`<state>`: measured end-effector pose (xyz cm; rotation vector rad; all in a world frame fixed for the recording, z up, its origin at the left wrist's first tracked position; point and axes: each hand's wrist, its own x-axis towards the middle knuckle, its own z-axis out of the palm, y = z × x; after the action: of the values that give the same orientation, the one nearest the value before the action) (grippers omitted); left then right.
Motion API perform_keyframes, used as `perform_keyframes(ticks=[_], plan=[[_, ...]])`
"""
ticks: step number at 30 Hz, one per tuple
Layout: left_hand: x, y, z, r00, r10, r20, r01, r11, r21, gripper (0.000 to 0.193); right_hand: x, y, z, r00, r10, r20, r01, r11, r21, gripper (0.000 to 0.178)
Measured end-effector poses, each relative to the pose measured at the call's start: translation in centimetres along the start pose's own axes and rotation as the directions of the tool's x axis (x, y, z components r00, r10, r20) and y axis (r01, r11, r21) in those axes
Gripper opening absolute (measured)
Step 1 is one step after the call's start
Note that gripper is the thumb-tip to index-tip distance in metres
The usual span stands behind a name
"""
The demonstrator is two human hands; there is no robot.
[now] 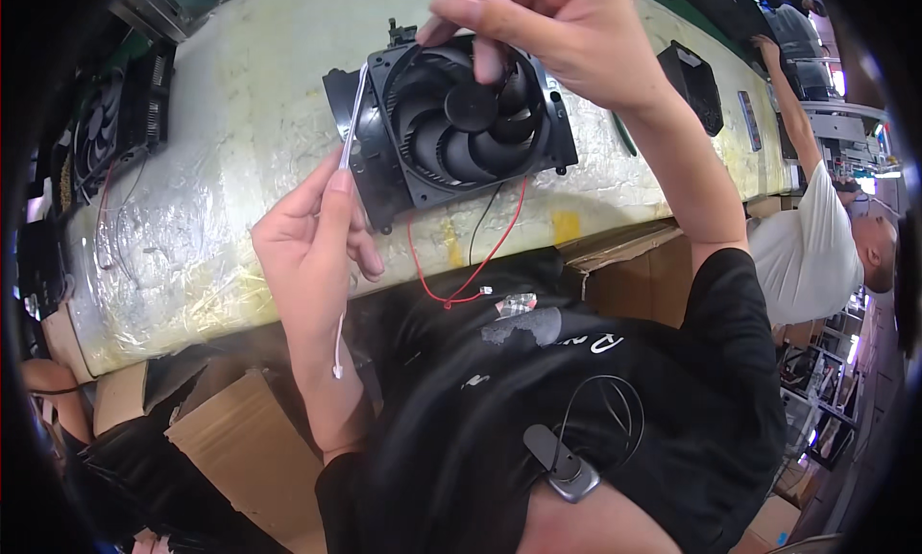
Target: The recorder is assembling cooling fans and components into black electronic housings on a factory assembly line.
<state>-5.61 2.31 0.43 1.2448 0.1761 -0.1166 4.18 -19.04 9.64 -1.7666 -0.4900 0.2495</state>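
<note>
A black cooling fan (471,108) in a square frame lies on a black plastic housing (377,175) on the bench. My left hand (317,223) is left of the fan, thumb and forefinger closed on a thin white cable (352,122). One stretch of the cable runs up along the fan frame's left edge; its other end, with a small white connector (337,371), hangs below by my wrist. My right hand (552,26) is over the fan's upper edge, fingers bent in a pinch near the upper left corner. What they hold, if anything, cannot be made out.
Red wires (423,276) with a small white plug hang from the fan over the bench's front edge. Another fan unit (120,122) stands far left, a black housing (690,88) at right. Cardboard boxes (245,448) sit below the bench. A person in a white shirt (807,256) works at right.
</note>
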Motion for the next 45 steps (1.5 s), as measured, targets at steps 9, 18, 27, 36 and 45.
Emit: perform_keyframes(ticks=[9, 18, 27, 36, 45], plan=[[0.2, -0.4, -0.2, 1.000, -0.015, 0.012, 0.015, 1.000, -0.008, 0.030, 2.5, 1.1, 1.2, 0.988, 0.010, 0.153, 0.015, 0.987, -0.162, 0.018], [0.3, -0.4, -0.3, 0.999, -0.027, 0.028, 0.027, 1.000, -0.016, 0.028, 2.4, 0.2, 1.2, 0.979, -0.068, 0.194, 0.135, 0.923, -0.359, 0.018], [0.2, -0.4, -0.2, 0.999, -0.029, 0.026, 0.029, 1.000, -0.011, 0.029, 3.3, 0.9, 1.0, 0.951, -0.100, 0.294, 0.227, 0.870, -0.439, 0.018], [0.2, -0.4, -0.3, 0.999, -0.035, 0.039, 0.036, 0.999, -0.018, 0.029, 3.4, 1.0, 1.9, 0.942, -0.156, 0.297, 0.264, 0.892, -0.368, 0.016], [-1.3, 3.2, -0.1, 0.960, -0.260, 0.107, 0.238, 0.955, 0.178, 0.033, 3.7, 0.0, 2.0, 0.860, -0.067, 0.505, 0.299, 0.869, -0.394, 0.011]])
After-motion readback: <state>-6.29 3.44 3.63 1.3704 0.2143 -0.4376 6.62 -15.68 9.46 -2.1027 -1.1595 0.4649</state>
